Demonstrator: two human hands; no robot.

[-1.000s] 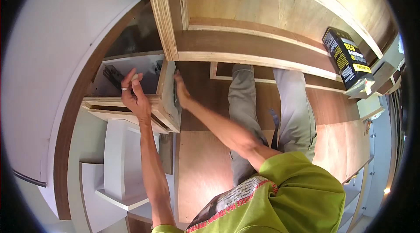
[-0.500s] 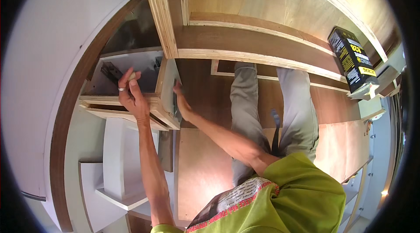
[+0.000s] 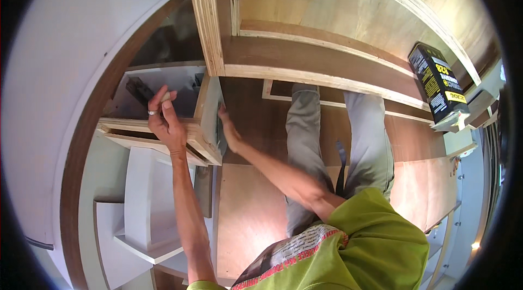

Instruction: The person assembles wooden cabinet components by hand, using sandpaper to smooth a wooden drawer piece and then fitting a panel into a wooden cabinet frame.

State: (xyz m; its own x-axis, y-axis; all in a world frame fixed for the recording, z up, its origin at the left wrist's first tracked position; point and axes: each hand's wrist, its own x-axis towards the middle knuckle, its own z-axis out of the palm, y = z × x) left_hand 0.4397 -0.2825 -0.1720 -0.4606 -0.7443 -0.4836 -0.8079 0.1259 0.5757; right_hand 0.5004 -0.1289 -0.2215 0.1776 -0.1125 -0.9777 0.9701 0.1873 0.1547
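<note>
Over the open plywood box (image 3: 143, 121) on the left, my left hand (image 3: 166, 121), with a ring on one finger, pinches a pale, handle-like piece (image 3: 165, 96). A dark, long part (image 3: 140, 89) lies beyond those fingers inside the box; whether it joins the pale piece I cannot tell. Against the box's right outer side, my right hand (image 3: 229, 129) lies with its fingers stretched upward along a grey-faced panel (image 3: 213, 106). Its palm is turned to that panel, and nothing shows in its grip.
A plywood frame with ledges (image 3: 321, 55) spans the top. On it, at the right, rests a black and yellow tin (image 3: 439, 84). White curved panels (image 3: 150, 203) stand below the box. My grey-trousered legs (image 3: 305, 143) stretch under the frame on the plywood board (image 3: 245, 192).
The view has shifted slightly. Both hands keep nearly the same places, the left at the pale piece and the right against the box's side.
</note>
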